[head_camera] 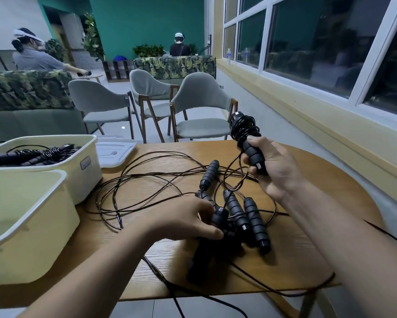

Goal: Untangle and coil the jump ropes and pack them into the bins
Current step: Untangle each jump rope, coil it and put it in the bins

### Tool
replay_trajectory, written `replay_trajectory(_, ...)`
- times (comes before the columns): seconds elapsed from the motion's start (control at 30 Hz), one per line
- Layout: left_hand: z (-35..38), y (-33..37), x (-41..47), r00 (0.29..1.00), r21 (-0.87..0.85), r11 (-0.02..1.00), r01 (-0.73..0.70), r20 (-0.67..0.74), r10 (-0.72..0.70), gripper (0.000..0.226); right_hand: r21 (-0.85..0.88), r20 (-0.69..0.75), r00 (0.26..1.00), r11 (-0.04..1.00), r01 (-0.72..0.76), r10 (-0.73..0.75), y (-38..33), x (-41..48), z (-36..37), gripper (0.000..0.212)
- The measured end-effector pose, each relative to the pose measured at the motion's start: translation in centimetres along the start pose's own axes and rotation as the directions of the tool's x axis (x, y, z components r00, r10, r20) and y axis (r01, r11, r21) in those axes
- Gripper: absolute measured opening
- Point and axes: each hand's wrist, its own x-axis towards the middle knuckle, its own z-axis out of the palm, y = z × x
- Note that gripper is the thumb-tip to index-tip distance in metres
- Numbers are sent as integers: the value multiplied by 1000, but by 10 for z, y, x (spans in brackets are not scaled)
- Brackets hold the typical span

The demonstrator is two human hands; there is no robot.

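My right hand grips a pair of black jump-rope handles held upright above the wooden table, with cord wound round their upper part. My left hand pinches the top of another black handle in a cluster of several handles lying on the table. Loose thin dark cord loops in a tangle across the table. The far cream bin holds several coiled ropes. The near cream bin shows nothing inside.
A white lid lies behind the far bin. Cord hangs off the table's front edge. Grey chairs stand beyond the table; a windowed wall runs along the right. Two people sit in the background.
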Motion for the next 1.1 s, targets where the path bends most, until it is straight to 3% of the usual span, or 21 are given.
replay_trajectory(0.13,2,-3,1,998,-211,977,-15,-64,1,24,-7,34,999,1000,-2,3,-3,-2,0,62)
replay_trajectory(0.23,0,-6,3,986,-368,929,-49,-165,-13,25,9,59,998,1000,-27,26,-6,-5,1,61)
replay_trajectory(0.4,-1,-9,7,929,-224,956,-191,-356,102,35,10,83,993,996,-90,89,-8,-10,3,56)
replay_trajectory(0.63,-5,4,5,812,-247,924,-291,-575,102,45,-53,108,987,992,-118,123,-4,-14,7,58)
replay_trajectory(0.77,-2,8,7,815,-376,881,-288,-579,20,69,-96,87,992,992,-83,91,0,-20,17,52)
replay_trajectory(0.9,-2,8,4,844,-370,885,-284,-534,47,53,-100,24,997,993,-70,73,5,-25,24,38)
replay_trajectory(1.1,-12,4,-3,872,-358,887,-291,-481,92,30,-119,-38,999,992,-37,33,13,-23,28,41)
